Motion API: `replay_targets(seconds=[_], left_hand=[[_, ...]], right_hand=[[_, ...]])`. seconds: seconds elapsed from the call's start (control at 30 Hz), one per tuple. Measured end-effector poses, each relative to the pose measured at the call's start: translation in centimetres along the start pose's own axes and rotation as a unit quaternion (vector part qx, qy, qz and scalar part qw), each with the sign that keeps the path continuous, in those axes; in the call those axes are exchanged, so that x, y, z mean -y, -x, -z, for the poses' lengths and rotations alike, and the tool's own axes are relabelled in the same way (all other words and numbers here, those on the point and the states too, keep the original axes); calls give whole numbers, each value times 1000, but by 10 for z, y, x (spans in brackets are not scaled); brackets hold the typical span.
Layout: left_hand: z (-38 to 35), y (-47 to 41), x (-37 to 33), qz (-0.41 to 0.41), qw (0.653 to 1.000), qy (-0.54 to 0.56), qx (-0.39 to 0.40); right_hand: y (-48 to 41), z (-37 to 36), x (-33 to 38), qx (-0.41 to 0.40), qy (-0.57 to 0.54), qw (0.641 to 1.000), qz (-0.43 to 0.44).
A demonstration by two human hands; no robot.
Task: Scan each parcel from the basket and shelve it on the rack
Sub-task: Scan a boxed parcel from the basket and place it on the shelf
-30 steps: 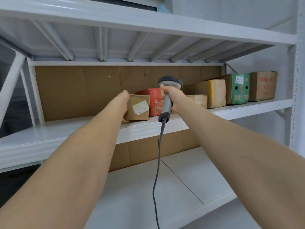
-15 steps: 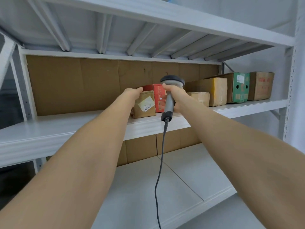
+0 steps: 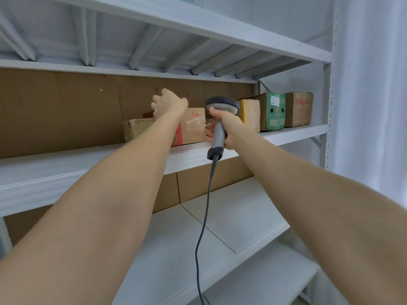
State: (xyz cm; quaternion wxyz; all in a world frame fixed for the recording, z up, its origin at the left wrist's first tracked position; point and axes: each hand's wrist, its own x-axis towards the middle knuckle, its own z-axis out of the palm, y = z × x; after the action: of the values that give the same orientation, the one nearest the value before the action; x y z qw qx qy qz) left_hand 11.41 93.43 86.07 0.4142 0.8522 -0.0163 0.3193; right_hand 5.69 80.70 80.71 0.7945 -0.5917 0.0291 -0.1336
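**Colleague:** Where is the parcel now?

**Operator:** The small brown cardboard parcel [image 3: 136, 131] lies flat on the middle shelf of the white metal rack [image 3: 88, 172], deep toward the back. From the centre of my view it is between nine and ten o'clock. On its three o'clock side stands a red-printed brown cardboard box [image 3: 195, 124]. My arm covers the place where they meet, so I cannot say if they touch.

**Colleague:** And your left hand?

**Operator:** My left hand [image 3: 169, 104] is above the parcel, at about its two o'clock, with the fingers loose and a little spread. I see nothing inside it. The fingertips point away from the camera, so I say "probably empty" and not more.

**Colleague:** Why is the scanner so high?

**Operator:** My right hand [image 3: 228, 128] has its fingers wrapped firmly round the handle of the grey handheld barcode scanner [image 3: 221, 106]. The head is up and the dark cable [image 3: 203, 216] hangs toward six o'clock. I think I hold it upright and to the side so that the other hand can work on the shelf alone.

**Colleague:** And the place you chose?

**Operator:** Toward three o'clock a yellow-taped cardboard box [image 3: 250, 115] and a green cardboard box [image 3: 273, 111] stand one after another. The parcel sits at the nine o'clock end, I judge to continue this row. This one looks shelved, so another parcel should be next.
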Motion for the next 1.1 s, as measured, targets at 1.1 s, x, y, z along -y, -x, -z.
replay_targets(seconds=[1.1], left_hand=[[-449, 545, -211, -93, 842, -19, 530]], right_hand=[[265, 659, -146, -491, -313, 812, -40]])
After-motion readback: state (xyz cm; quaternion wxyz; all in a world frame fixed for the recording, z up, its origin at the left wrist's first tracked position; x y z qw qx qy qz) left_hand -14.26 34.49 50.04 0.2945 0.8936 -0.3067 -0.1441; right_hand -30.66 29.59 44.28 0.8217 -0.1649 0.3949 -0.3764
